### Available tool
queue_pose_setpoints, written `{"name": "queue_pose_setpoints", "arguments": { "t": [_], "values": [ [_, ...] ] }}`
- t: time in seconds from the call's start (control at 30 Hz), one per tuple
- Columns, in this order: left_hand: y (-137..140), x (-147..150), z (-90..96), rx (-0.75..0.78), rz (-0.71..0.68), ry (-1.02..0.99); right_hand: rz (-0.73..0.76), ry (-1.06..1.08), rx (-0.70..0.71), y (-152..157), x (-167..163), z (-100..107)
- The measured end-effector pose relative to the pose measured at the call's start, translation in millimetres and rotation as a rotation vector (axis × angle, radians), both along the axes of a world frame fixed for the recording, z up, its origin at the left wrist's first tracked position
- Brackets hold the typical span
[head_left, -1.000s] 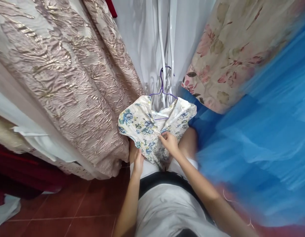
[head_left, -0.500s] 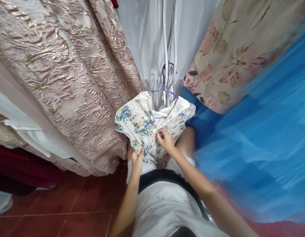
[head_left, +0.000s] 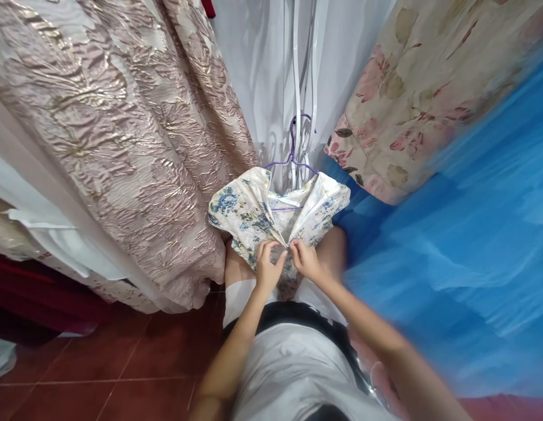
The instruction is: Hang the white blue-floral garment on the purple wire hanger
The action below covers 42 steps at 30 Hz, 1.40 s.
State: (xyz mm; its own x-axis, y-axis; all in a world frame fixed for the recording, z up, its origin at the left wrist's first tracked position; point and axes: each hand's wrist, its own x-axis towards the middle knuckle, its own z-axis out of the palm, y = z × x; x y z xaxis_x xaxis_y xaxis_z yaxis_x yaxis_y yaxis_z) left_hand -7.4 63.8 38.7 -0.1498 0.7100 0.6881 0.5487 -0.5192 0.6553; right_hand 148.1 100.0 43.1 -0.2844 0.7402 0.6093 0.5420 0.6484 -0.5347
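A white floral blouse (head_left: 245, 213) with blue flowers and short sleeves hangs in front of my legs on a purple hanger (head_left: 292, 155). Its neckline lies open in a V that narrows down to my fingers. At the bottom of the V, my left hand (head_left: 269, 263) is closed on one front edge, thumb and fingers curled in. Just to its right, my right hand (head_left: 304, 257) pinches the opposite edge. The fingertips of both hands nearly meet, and any small fastener between them is too small to make out. The blouse's lower part is hidden behind my hands.
Pink and gold brocade fabric (head_left: 157, 146) hangs close on the left. White rack tubes (head_left: 296, 64) stand behind the hanger. Beige floral fabric (head_left: 385, 117) and blue tulle (head_left: 451, 263) hang on the right. Red floor tiles (head_left: 153, 351) show at lower left.
My left hand has moved up and right from the blouse's lower side to its front opening, beside my right hand. My right hand has shifted slightly right and down, and the neckline is spread wider.
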Motion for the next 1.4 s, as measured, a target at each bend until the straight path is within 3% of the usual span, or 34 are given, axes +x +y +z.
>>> {"name": "queue_pose_setpoints", "arguments": {
  "t": [0.17, 0.4, 0.67, 0.9, 1.2, 1.4],
  "values": [
    [3, 21, 5.9, 0.007, -0.023, 0.068, 0.069, -0.126, 0.108, -5, 21, 18],
    [-22, 14, 22.3, -0.130, -0.089, 0.029, 0.204, -0.332, 0.300, 21, 28, 65],
    [-44, -1, 35.9, -0.194, -0.160, 0.045, 0.182, -0.538, 0.237, 35, 19, 139],
    [-52, -3, 44.3, -0.169, -0.188, 0.076, 0.061, -0.675, 0.165, 50, 19, 190],
    [-60, -12, 43.3, -0.190, -0.199, 0.074, 0.034, -0.791, 0.168, 67, 10, 245],
    [-66, -16, 33.0, -0.225, -0.209, 0.083, -0.014, -0.788, 0.149, 77, 9, 262]
  ]
}}
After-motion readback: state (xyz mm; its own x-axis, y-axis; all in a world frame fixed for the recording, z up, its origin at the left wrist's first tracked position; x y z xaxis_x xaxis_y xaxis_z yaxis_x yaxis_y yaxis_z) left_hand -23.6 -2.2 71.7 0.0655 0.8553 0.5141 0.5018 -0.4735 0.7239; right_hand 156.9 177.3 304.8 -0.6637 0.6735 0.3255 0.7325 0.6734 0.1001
